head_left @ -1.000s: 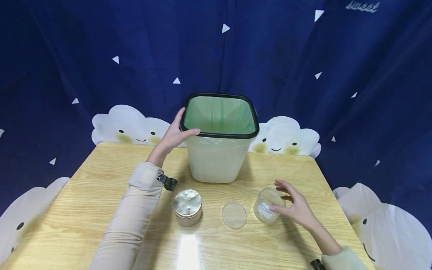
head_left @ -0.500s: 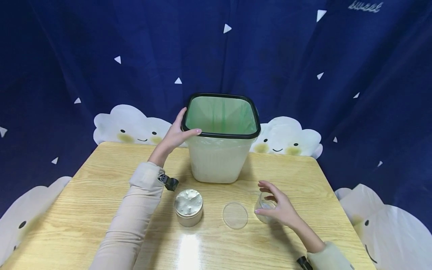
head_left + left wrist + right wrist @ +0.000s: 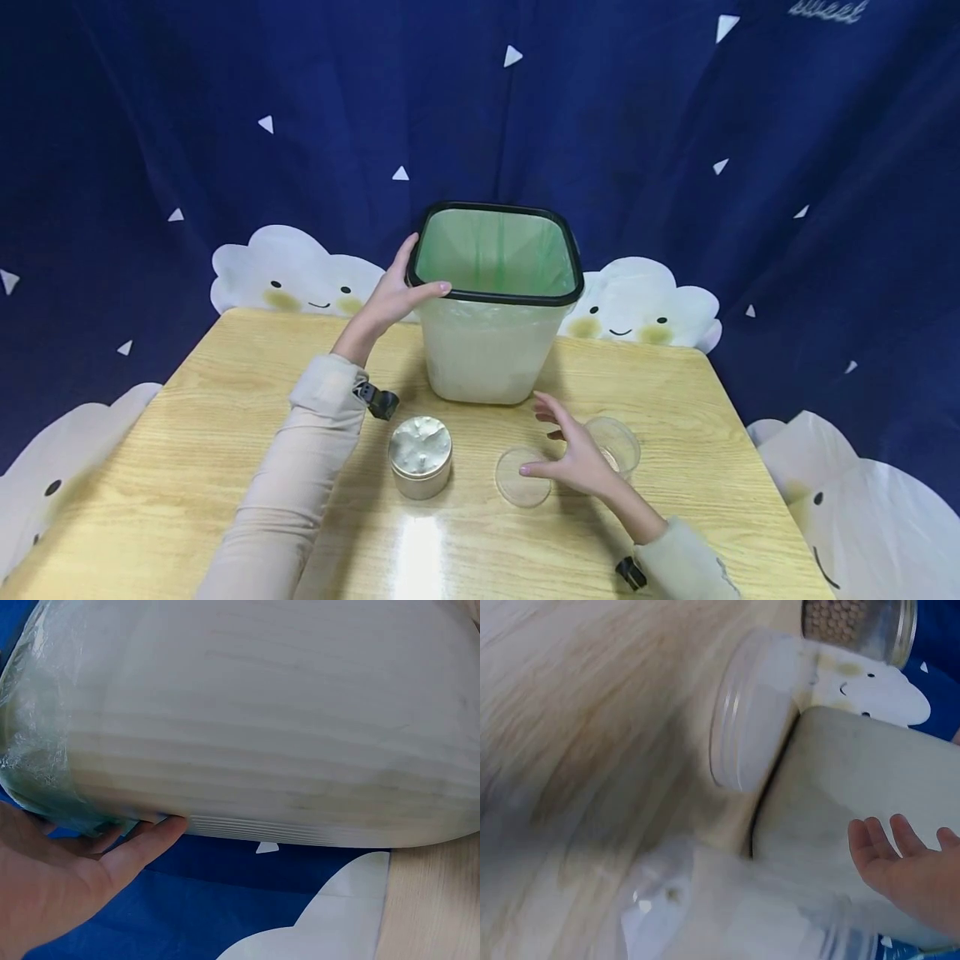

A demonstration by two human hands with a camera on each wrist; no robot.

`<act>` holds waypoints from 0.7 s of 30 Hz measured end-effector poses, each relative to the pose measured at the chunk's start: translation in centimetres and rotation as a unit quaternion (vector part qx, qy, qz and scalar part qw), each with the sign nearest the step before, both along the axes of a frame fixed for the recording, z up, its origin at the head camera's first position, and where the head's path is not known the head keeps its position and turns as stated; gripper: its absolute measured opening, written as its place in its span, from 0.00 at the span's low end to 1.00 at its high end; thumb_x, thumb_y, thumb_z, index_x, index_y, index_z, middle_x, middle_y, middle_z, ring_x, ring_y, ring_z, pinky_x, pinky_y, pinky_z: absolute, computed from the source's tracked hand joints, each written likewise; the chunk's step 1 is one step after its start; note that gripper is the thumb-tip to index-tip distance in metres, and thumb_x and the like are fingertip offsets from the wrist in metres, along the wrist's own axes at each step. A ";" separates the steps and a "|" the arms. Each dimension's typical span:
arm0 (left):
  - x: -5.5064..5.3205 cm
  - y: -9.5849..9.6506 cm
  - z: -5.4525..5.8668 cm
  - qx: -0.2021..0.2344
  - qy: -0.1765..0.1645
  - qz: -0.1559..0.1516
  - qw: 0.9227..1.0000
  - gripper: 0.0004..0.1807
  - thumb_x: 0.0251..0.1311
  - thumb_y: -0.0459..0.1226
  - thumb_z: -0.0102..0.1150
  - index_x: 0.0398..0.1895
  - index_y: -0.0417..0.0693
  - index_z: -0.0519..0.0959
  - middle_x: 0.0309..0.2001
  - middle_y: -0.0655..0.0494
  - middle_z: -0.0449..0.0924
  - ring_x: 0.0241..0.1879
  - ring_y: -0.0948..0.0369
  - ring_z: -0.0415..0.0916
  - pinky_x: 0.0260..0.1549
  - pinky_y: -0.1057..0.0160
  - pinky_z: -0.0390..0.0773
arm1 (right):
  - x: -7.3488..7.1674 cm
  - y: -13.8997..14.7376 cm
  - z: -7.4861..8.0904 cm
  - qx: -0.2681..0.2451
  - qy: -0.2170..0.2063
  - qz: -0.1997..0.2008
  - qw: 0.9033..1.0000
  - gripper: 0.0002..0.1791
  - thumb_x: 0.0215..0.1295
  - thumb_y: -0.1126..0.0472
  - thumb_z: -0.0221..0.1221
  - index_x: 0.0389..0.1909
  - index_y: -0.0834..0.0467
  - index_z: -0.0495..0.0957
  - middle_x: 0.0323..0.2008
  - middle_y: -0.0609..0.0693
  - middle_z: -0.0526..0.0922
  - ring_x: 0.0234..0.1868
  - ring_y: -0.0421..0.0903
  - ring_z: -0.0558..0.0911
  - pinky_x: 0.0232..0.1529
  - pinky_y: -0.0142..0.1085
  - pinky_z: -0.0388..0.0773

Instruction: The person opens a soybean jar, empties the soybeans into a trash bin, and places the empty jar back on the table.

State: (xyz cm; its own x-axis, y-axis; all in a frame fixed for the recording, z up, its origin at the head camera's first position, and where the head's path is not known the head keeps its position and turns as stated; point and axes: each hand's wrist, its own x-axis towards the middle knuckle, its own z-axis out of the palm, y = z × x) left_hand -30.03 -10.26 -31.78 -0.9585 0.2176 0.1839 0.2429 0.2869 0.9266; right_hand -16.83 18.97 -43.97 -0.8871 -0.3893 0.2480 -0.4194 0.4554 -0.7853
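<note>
My left hand (image 3: pixel 390 296) grips the left corner of a white trash can (image 3: pixel 483 354) by its black rim, thumb over the front and fingers along the side. A green bag lines the can; clear film from it shows in the left wrist view. My right hand (image 3: pixel 573 454), fingers spread and holding nothing, is over the right part of a clear round lid (image 3: pixel 517 483) on the table. Just behind that hand stands a clear plastic jar (image 3: pixel 622 442) without a lid, partly hidden by the hand; something white shows inside it in the right wrist view.
A jar with a foil-sealed top (image 3: pixel 420 454) stands left of the lid; small brown balls (image 3: pixel 836 619) show through its side in the right wrist view. The wooden table (image 3: pixel 247 400) ends at a blue curtain (image 3: pixel 322 108) with white clouds.
My right hand has moved left, away from the clear jar and over the lid; the jar stays where it was. The left hand keeps its hold on the trash can.
</note>
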 end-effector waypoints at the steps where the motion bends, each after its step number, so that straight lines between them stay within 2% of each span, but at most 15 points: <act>1: -0.1 0.0 0.0 0.000 0.001 0.000 1.000 0.52 0.50 0.45 0.64 0.72 0.58 0.39 0.71 0.54 0.37 0.69 0.57 0.36 0.64 0.50 0.43 | -0.2 -0.2 -0.4 -0.001 0.000 0.002 1.000 0.53 0.37 0.62 0.73 0.66 0.58 0.54 0.55 0.61 0.69 0.53 0.60 0.70 0.47 0.52 0.71; 8: -0.2 0.1 0.1 0.003 0.002 0.001 1.000 0.52 0.49 0.45 0.64 0.72 0.57 0.40 0.71 0.54 0.37 0.69 0.58 0.36 0.64 0.50 0.43 | -1.1 -2.2 -1.9 -0.010 -0.017 0.037 0.999 0.58 0.34 0.53 0.74 0.68 0.55 0.52 0.57 0.59 0.68 0.55 0.63 0.68 0.48 0.56 0.69; 12: -0.1 0.1 0.1 0.003 0.000 0.003 1.000 0.52 0.49 0.45 0.64 0.72 0.58 0.40 0.71 0.54 0.37 0.69 0.58 0.36 0.64 0.50 0.43 | -1.4 -3.4 -2.4 -0.011 -0.032 0.050 0.998 0.59 0.34 0.53 0.75 0.68 0.55 0.51 0.57 0.59 0.67 0.55 0.63 0.67 0.49 0.56 0.68; 18: 0.0 0.1 0.1 -0.005 -0.006 0.009 1.000 0.52 0.49 0.46 0.64 0.72 0.59 0.40 0.71 0.54 0.38 0.68 0.57 0.37 0.64 0.50 0.44 | -1.7 -4.8 -3.1 -0.024 -0.058 0.068 0.996 0.60 0.35 0.55 0.74 0.68 0.61 0.48 0.59 0.64 0.64 0.56 0.64 0.66 0.52 0.56 0.66; 21: 0.1 0.1 0.1 -0.006 -0.006 0.009 1.000 0.52 0.49 0.45 0.64 0.72 0.59 0.40 0.71 0.54 0.38 0.68 0.57 0.37 0.64 0.50 0.44 | -1.7 -5.4 -3.5 -0.024 -0.074 0.072 0.994 0.61 0.35 0.55 0.74 0.68 0.61 0.47 0.60 0.65 0.62 0.57 0.63 0.65 0.53 0.55 0.66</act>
